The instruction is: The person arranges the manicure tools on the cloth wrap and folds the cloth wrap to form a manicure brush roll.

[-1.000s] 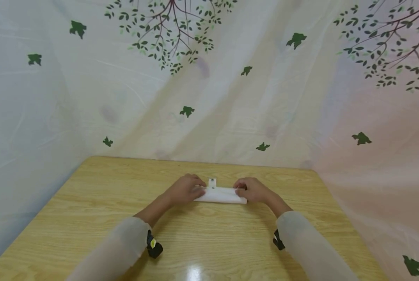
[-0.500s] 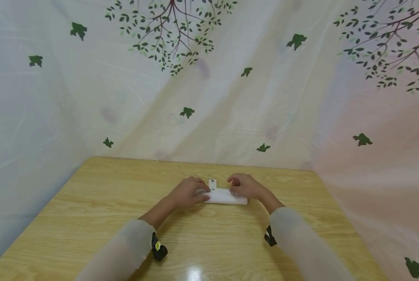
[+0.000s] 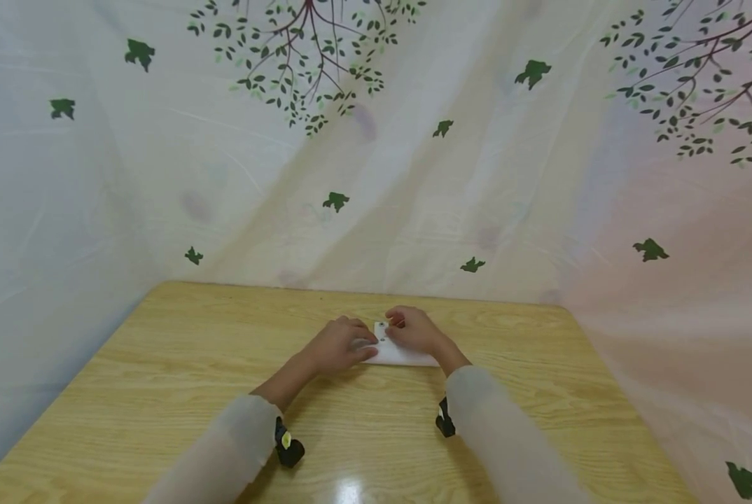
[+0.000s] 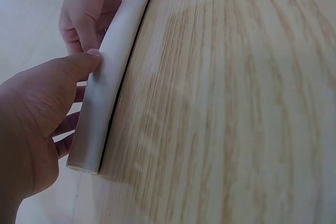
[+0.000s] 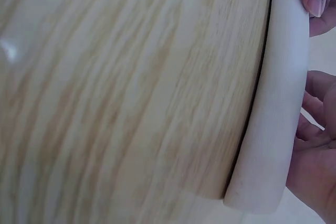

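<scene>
A white rolled-up case (image 3: 404, 355) lies across the far middle of the table. From its far side a short white strap (image 3: 379, 327) with small round snaps sticks out. My left hand (image 3: 338, 346) grips the roll's left part, thumb on the near side and fingers behind, as the left wrist view shows on the roll (image 4: 102, 98). My right hand (image 3: 414, 330) is over the far side of the roll, its loosely curled fingers right at the strap's right edge. In the right wrist view nothing shows between those fingers, beside the roll (image 5: 278, 103).
The wood-grain table (image 3: 363, 434) stretches toward me and to both sides. Behind it hangs a pale curtain (image 3: 401, 231) printed with leaves and branches. Dark wrist cameras sit at both cuffs, such as the left wrist camera (image 3: 290, 448).
My right hand has left the roll's right end and moved left to the strap. My left hand has shifted slightly right along the roll, which stays in place.
</scene>
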